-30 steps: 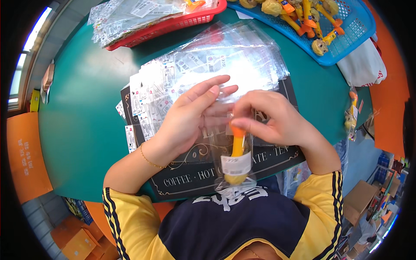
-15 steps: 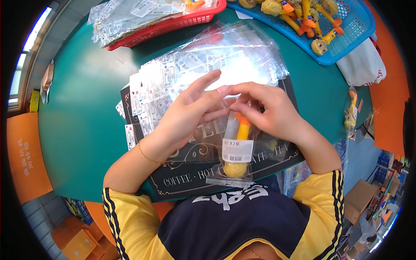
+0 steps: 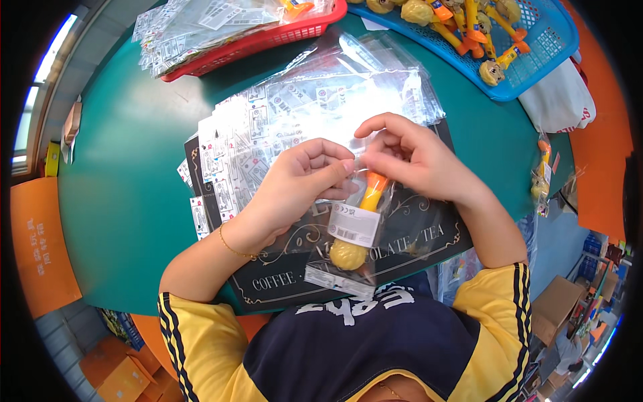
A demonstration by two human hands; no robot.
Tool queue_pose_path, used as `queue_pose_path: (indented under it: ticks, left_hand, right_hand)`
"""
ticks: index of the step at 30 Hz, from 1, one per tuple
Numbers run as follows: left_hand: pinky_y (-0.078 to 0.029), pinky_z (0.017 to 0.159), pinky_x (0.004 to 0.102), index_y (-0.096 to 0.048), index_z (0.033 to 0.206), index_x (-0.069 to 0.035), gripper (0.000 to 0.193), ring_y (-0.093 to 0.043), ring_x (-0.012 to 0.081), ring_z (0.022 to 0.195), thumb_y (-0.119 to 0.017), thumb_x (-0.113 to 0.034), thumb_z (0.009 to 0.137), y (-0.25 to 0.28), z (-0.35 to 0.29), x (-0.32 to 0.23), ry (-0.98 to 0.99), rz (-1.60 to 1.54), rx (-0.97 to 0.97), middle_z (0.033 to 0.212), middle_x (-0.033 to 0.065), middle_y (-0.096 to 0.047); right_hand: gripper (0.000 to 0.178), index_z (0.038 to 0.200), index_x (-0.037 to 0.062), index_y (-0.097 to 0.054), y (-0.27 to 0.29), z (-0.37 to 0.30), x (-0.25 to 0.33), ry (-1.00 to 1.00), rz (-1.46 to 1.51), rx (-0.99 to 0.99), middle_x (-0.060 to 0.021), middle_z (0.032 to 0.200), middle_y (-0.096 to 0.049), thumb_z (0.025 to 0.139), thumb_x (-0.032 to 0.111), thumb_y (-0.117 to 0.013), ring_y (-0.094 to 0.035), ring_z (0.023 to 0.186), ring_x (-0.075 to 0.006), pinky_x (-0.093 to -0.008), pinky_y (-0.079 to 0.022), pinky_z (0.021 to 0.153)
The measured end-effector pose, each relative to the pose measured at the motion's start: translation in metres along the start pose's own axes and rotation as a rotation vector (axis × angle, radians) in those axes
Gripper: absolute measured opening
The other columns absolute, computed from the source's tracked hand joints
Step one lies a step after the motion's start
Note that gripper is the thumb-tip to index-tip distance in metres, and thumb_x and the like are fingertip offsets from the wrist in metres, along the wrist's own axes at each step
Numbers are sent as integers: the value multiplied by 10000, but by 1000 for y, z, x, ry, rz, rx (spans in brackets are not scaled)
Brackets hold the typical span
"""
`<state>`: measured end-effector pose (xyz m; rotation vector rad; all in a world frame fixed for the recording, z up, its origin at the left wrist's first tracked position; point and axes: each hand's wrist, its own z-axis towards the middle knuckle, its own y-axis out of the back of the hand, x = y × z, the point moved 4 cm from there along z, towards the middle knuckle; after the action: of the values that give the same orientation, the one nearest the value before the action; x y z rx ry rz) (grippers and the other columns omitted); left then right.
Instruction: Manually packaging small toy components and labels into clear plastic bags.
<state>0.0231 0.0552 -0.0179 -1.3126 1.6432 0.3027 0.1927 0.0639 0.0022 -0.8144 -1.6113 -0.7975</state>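
A clear plastic bag (image 3: 339,277) with a yellow and orange stick toy (image 3: 348,255) inside lies over the black printed mat, tilted, its round golden head toward me. A white label (image 3: 355,226) spans the toy's handle. My left hand (image 3: 309,175) is closed, thumb and fingertips pinching the bag's far end. From the other side my right hand (image 3: 410,161) pinches that same end, thumb against curled fingers, its forefinger raised. The orange end of the toy sits just below the right fingers, which hide part of the bag's opening.
Beyond my hands a stack of flat printed clear bags (image 3: 268,114) covers the far part of the black mat (image 3: 288,268). A red basket (image 3: 261,41) of bags stands far left, a blue basket (image 3: 549,60) of similar toys far right. Another bagged toy (image 3: 541,175) lies at the table's right edge.
The bagged toy has tilted, its head swinging left. My left fingers have curled in from a spread pose, and my right forefinger has lifted away from the left hand.
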Motion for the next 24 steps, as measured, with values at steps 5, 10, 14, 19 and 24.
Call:
queue_pose_path:
  ticks: [5, 10, 14, 19, 24]
  left_hand:
    - [-540, 743, 259, -525, 1002, -29, 149, -623, 137, 874, -539, -149, 914, -2, -1, -2, -6, -5, -38, 1014, 80, -611]
    - [-538, 730, 269, -475, 1057, -32, 198, -625, 145, 874, -555, -127, 903, -4, -2, -2, 44, -122, -25, 1023, 89, -610]
    - [-517, 671, 238, -422, 1072, -27, 271, -615, 120, 809, -589, -69, 863, -8, -3, 1, -88, 130, 26, 948, 94, -611]
    - [-516, 651, 221, -402, 1084, -23, 309, -611, 101, 765, -591, -22, 840, -8, 0, 5, -137, 177, 49, 895, 85, -612]
    - [-488, 677, 201, -412, 1095, -33, 272, -582, 72, 740, -554, -1, 865, -8, 0, 7, -168, 202, 55, 866, 50, -585]
  right_hand:
    - [289, 1120, 3, -492, 24, -1, 3, -30, 198, 146, -117, 1045, -626, 850, -24, -394, -594, 807, -103, -234, -459, 696]
    - [235, 1032, 7, -531, 29, -3, 3, -83, 170, 196, -108, 1018, -630, 828, -61, -437, -640, 772, -146, -212, -468, 662]
    - [192, 984, -3, -547, 29, -2, -2, -142, 231, 253, -103, 974, -643, 803, -67, -539, -646, 762, -143, -212, -493, 666]
    - [269, 1018, -9, -563, 29, -6, 6, -160, 117, 342, -94, 944, -663, 761, -37, -635, -651, 778, -120, -203, -491, 644]
    - [415, 1083, 16, -575, 21, -5, 3, -114, -38, 437, -66, 938, -680, 698, 23, -728, -611, 673, -52, -166, -394, 521]
